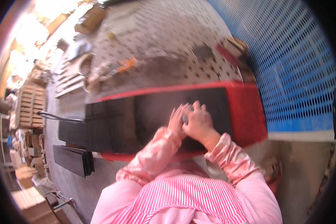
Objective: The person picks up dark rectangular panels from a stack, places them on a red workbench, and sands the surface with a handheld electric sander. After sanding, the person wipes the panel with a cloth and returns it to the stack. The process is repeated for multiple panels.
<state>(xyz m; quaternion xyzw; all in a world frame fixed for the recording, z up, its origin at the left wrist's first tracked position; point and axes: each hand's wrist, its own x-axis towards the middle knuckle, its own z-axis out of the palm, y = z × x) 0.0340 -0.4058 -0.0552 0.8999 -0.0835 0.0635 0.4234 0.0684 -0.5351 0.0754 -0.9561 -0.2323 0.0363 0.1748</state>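
Observation:
A black flat panel (pixel 159 112) lies on a red cloth-like covering (pixel 245 112) in front of me. Over the right part of the panel, my right hand (pixel 200 120) is closed around a small dark grey block (pixel 186 116), which looks like a sanding block. My left hand (pixel 176 121) presses in from the block's left side, fingers along it. Both hands meet there and cover much of the block. A greyish, dusty-looking patch spreads on the panel left of my hands. Another dark board section (pixel 109 126) continues at the panel's left end.
Behind the panel stands a perforated board (pixel 168 36) with an orange tool (pixel 127 65) on it. A blue slotted panel (pixel 296 70) rises at the right. Several black boards (pixel 72 159) are stacked at lower left. Farther left are a wooden pallet stack (pixel 30 106) and cartons (pixel 29 200).

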